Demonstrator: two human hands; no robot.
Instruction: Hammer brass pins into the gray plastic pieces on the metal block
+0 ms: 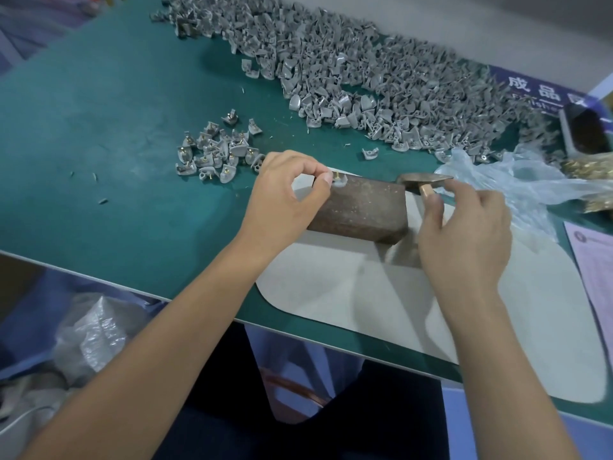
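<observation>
Bare green desk (99,104) lies open at the left, its front edge running diagonally below. A small heap of pinned pieces (214,152) sits there, well apart from the long pile of gray plastic pieces (348,74) along the far edge. The left hand (285,194) pinches a gray piece (340,181) with a brass pin (336,175) on the metal block (361,210), at its far left corner. The block rests on a pale mat (381,300). The right hand (464,237) has curled fingers grasping the hammer (424,182) beside the block's right end. A plastic bag (504,180) lies beyond.
</observation>
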